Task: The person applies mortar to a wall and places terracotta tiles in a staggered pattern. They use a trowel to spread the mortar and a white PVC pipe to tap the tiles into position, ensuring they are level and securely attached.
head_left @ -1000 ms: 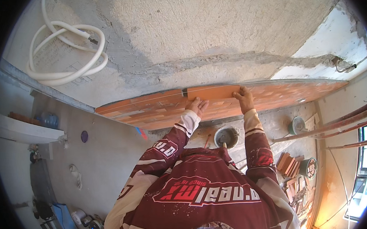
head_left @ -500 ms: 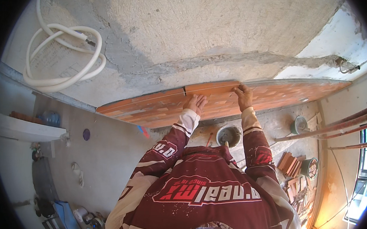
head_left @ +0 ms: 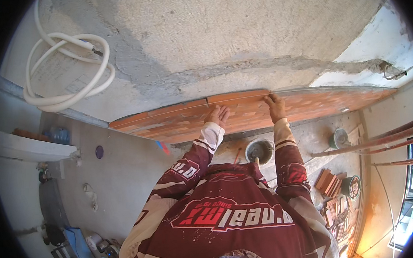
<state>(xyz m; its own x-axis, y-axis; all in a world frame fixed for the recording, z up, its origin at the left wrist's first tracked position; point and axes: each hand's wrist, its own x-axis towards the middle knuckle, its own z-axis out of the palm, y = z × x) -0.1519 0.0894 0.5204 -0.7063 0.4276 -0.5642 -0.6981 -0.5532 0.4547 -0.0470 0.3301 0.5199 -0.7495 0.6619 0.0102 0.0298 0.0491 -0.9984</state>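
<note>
An orange brick tile [head_left: 240, 98] lies in the top course of a wall face of similar brick tiles [head_left: 187, 131]. My right hand [head_left: 277, 108] is at the tile's right end, its thumb and fingers bent against the edge. Just below the tile's left part, my left hand [head_left: 218, 116] is held with its fingers stretched out, near or touching the brick face; I cannot tell which. A thin dark joint separates this tile from its left neighbour [head_left: 179, 107]. Above the course is bare grey plaster [head_left: 230, 45].
A looped white hose [head_left: 101, 70] hangs at the upper left. Below the wall stands a bucket of grey mix [head_left: 259, 152]; another bucket [head_left: 339, 137] is farther right. Stacked brick tiles [head_left: 328, 183] lie at the right, near reddish poles [head_left: 380, 142]. A white ledge [head_left: 26, 145] juts out left.
The dark gap at the tile's left end looks narrower. Both hands have stayed nearly in place, and the view has shifted slightly.
</note>
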